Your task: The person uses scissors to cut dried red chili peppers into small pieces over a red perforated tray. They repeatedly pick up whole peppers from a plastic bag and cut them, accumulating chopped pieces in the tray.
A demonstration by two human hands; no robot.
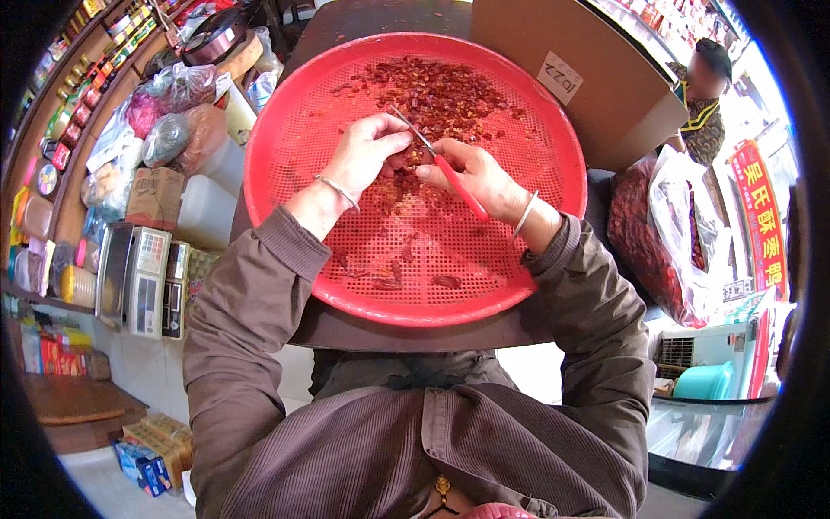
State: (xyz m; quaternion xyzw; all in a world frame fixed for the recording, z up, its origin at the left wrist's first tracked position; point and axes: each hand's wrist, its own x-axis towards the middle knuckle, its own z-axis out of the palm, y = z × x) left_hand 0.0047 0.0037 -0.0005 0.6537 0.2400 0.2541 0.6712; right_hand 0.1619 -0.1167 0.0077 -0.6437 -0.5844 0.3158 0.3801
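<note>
A round red plastic sieve tray (415,314) lies on a dark table, with cut dried red chili pieces (434,91) heaped mostly in its upper part. Over the tray's middle, my right hand (483,175) is closed around red-handled scissors (454,181), whose blades point up and left. Close to the blades, my left hand (363,152) has its thumb and fingertips pinched together; whether something small is between them cannot be told. A few larger chili pieces (446,281) lie near the tray's lower rim.
At the upper right stands a large cardboard box (519,39), with a person (703,104) beyond it. A plastic bag of dried red chilies (642,233) sits to the right. Shelves, filled bags and a scale (149,279) are at the left.
</note>
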